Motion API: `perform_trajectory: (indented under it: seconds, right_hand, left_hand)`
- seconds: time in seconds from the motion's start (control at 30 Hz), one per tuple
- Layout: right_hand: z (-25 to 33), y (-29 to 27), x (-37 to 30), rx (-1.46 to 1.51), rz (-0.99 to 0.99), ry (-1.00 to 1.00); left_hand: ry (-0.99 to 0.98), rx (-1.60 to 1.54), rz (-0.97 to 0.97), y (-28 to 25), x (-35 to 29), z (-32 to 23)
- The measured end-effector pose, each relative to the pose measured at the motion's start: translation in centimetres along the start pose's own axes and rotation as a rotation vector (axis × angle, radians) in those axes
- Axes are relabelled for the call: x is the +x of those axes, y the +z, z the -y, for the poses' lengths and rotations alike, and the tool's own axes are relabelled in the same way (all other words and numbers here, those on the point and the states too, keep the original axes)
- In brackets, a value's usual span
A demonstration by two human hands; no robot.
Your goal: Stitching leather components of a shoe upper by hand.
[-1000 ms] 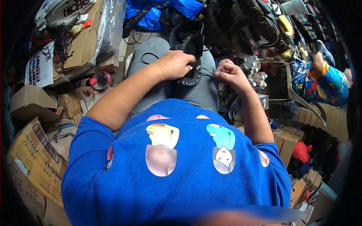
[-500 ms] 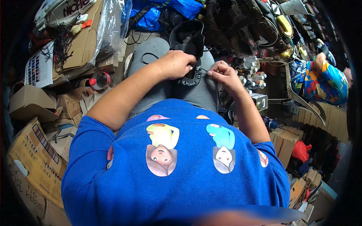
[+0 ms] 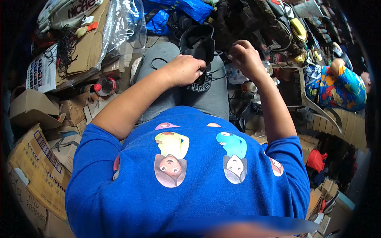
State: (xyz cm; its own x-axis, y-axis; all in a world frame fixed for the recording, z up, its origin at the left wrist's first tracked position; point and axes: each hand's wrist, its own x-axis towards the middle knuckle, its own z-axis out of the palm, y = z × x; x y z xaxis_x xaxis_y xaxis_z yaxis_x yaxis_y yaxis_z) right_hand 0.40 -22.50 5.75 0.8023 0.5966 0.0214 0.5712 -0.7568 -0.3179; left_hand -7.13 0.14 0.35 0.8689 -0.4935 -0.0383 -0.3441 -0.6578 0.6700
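Note:
A black boot upper lies across my grey-trousered thighs, its open shaft away from me and its gathered, ridged end toward me. My left hand is closed on its middle, hiding part of it. A dark cord loops out to the left of that hand, and a thin dark thread runs from the upper's right side. Raised off to the right, apart from the upper, my right hand has its fingers curled together. What they pinch, if anything, is too small to make out.
Plastic bottles stand beyond my right thigh. To the left are a red-capped bottle, a cardboard box and flattened cardboard under clear plastic. Blue sheeting lies ahead. Another person in bright patterned shorts is at the far right.
My right hand has moved up and to the right, away from the boot upper. My left hand stays closed on it, almost still.

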Motion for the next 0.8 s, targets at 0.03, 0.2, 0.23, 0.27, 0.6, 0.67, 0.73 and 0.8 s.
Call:
perform_trajectory:
  seconds: [0.03,0.2,0.23,0.27,0.6,0.67,0.73,0.8]
  right_hand:
    - [0.2,-0.4,0.0,0.001,0.002,-0.008]
    - [3.9,-0.3,-1.0,-0.398,0.178,-0.438]
    - [3.9,0.1,-0.9,-0.465,0.222,-0.48]
    - [3.8,0.3,-0.9,-0.464,0.221,-0.482]
    - [-5.3,0.2,-3.8,-0.248,0.179,-0.247]
    - [-6.6,-0.5,-5.1,0.224,0.17,0.165]
    - [-5.2,-1.9,-4.2,0.854,0.046,0.344]
    - [-2.5,-2.3,-1.7,1.086,-0.044,0.377]
  left_hand:
    - [0.018,0.008,-0.021,-0.1,0.1,0.2]
    - [0.043,0.088,-0.093,0.2,-1.0,0.0]
    - [0.049,0.088,-0.09,0.4,-0.8,0.0]
    - [0.085,0.105,-0.106,0.5,-0.9,0.1]
    - [0.025,0.336,-0.267,-4.5,-10.6,4.1]
    - [-0.094,0.106,-0.355,-6.8,-12.0,3.3]
    - [-0.102,-0.255,-0.414,-8.5,-11.3,2.0]
    - [0.032,-0.544,-0.443,-9.3,-8.6,-1.5]
